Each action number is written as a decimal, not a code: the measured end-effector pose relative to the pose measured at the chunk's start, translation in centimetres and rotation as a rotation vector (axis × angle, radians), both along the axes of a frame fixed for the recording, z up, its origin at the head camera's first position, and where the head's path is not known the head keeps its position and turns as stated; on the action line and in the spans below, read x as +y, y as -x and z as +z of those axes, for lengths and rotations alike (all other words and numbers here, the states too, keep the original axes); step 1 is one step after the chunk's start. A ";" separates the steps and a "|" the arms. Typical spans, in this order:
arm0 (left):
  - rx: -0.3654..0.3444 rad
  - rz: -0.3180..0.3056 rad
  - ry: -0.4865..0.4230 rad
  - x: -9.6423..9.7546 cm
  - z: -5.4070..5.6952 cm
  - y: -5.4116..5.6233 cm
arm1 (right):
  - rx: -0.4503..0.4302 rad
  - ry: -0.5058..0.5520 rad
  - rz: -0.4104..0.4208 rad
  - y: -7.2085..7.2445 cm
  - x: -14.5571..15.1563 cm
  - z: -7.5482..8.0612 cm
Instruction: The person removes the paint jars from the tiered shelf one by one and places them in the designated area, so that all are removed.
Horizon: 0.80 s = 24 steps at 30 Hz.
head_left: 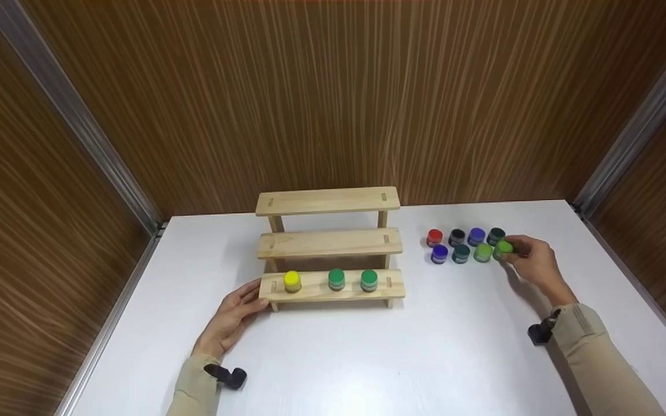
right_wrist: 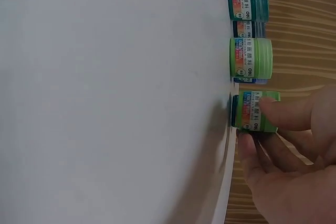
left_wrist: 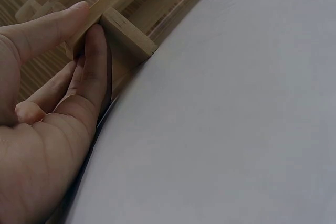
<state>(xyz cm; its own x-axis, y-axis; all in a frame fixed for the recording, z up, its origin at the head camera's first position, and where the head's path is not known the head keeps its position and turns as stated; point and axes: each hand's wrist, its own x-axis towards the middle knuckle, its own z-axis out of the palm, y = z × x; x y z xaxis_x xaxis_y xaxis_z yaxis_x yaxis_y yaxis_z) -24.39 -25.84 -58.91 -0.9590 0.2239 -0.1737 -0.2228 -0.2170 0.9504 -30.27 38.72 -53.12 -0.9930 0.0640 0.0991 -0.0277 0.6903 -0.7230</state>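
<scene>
A three-tier wooden stand [head_left: 329, 243] is on the table. Its bottom step carries a yellow-lidded paint jar [head_left: 292, 281] and two green ones, the middle jar [head_left: 336, 279] and the right jar [head_left: 369, 281]. At the left end of that step, my left hand [head_left: 229, 318] grips the board; the left wrist view shows the thumb along its edge and fingers underneath. Over at the right, my right hand [head_left: 535, 263] pinches a light green paint jar [right_wrist: 252, 111] between thumb and fingers, close to the tabletop. Beside it stands another light green jar [right_wrist: 251, 59].
More paint jars stand in two rows at the right, among them a red jar [head_left: 434, 237], a black jar [head_left: 457, 237] and a dark teal jar [head_left: 461, 253]. Wood-grain panels [head_left: 333, 104] rise behind and at both sides of the white table [head_left: 333, 358].
</scene>
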 end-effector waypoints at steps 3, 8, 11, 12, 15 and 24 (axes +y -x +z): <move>-0.002 0.002 -0.005 0.1 0.0 0.0 | -0.014 -0.001 0.010 0.1 0.1 -0.1; -0.007 -0.004 -0.003 0.0 0.1 0.0 | -0.027 -0.013 0.024 0.0 0.2 -0.1; -0.007 -0.010 -0.001 0.0 0.2 -0.1 | -0.044 -0.020 0.027 0.1 0.2 -0.1; -0.006 -0.012 -0.001 -0.1 0.2 -0.1 | -0.049 -0.022 0.027 0.1 0.2 0.0; -0.008 -0.012 -0.002 -0.1 0.2 -0.1 | -0.051 -0.024 0.025 0.1 0.1 0.0; -0.006 -0.003 0.001 0.0 0.1 0.0 | -0.059 -0.008 0.024 -0.3 -0.3 0.7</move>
